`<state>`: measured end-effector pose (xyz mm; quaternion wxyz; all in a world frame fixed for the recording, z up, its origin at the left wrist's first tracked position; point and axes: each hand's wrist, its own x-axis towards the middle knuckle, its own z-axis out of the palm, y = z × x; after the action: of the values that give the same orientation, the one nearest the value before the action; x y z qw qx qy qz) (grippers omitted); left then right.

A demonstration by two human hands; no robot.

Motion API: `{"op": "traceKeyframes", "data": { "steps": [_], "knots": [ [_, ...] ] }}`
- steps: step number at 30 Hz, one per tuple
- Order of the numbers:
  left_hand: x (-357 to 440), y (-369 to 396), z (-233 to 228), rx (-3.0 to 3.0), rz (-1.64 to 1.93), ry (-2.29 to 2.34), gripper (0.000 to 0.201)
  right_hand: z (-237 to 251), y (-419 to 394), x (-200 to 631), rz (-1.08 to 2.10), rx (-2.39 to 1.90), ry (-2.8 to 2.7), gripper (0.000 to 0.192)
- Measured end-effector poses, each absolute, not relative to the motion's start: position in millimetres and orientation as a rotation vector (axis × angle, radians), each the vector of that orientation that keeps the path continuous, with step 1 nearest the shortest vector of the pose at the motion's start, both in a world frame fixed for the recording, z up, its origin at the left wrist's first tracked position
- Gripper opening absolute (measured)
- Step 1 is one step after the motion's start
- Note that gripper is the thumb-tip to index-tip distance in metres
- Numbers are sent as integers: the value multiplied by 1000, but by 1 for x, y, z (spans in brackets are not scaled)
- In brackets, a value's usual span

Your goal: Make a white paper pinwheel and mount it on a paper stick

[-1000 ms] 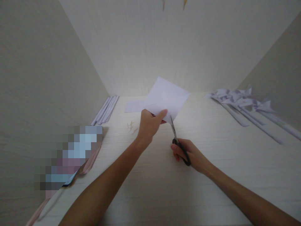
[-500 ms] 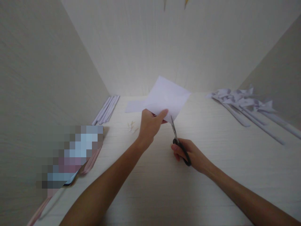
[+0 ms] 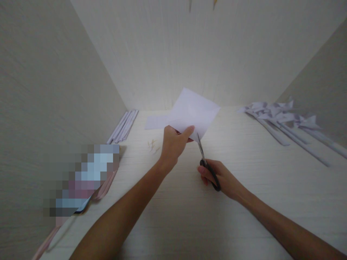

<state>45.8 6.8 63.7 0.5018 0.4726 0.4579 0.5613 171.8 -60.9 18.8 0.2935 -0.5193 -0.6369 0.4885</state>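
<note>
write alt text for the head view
The left hand holds up a white sheet while the right hand cuts into its lower edge with black scissors, above a pale table. Folded paper pinwheels lie far right, paper strips far left.

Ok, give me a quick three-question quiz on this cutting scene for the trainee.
1. True or false: the left hand holds the sheet of paper up off the table.
2. What does the right hand grip?
A. a pencil
B. scissors
C. a ruler
3. Fill the gap: the folded paper pinwheels lie on the ____ side of the table.

Key
1. True.
2. B; the blades meet the sheet's lower edge.
3. Right; a bundle of paper strips lies at the left wall.
</note>
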Motion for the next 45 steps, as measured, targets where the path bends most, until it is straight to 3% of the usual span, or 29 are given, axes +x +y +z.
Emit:
{"op": "traceKeyframes", "data": {
  "steps": [45],
  "knots": [
    [46, 7, 64, 1058, 1348, 1069, 24, 13, -60, 172, 1302, -1426, -1675, 41]
  ]
}}
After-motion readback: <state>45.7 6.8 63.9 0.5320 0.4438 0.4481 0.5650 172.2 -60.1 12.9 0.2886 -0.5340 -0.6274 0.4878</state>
